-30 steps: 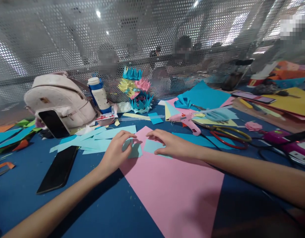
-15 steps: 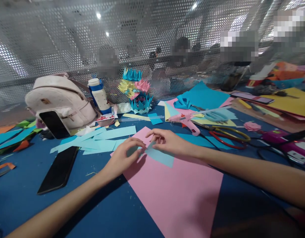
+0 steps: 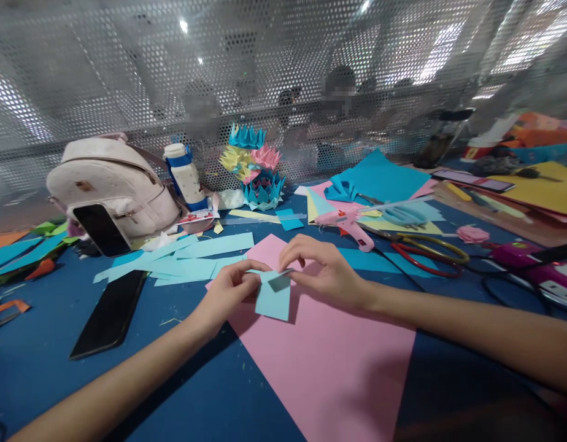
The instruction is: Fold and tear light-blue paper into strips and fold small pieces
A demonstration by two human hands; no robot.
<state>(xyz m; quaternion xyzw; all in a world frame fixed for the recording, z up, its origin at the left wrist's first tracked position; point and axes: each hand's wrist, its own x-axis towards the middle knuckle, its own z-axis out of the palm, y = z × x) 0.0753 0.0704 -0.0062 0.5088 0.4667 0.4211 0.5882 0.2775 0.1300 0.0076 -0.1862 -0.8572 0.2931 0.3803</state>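
Note:
A small light-blue piece of paper (image 3: pixel 273 301) is held up between both hands, over a large pink sheet (image 3: pixel 343 356). My left hand (image 3: pixel 232 288) pinches its upper left corner between thumb and fingers. At the upper right corner, my right hand (image 3: pixel 320 270) grips it the same way. The paper's top edge looks bent or folded over, and its lower part hangs toward me. Light-blue paper strips (image 3: pixel 186 264) lie to the left of my left hand. Beyond my right hand rests a pink glue gun (image 3: pixel 348 222).
A black phone (image 3: pixel 111 313) lies at left, before a white backpack (image 3: pixel 113 184) with another phone (image 3: pixel 102 230) leaning on it. A bottle (image 3: pixel 185 175) and folded paper flowers (image 3: pixel 251 166) stand behind. Scissors (image 3: pixel 426 252), cables and a purple device (image 3: pixel 536 270) occupy the right.
The light-blue paper, lying on the pink sheet before, is now lifted and turned upright. Both hands have closed on its top corners; the right hand has shifted slightly right.

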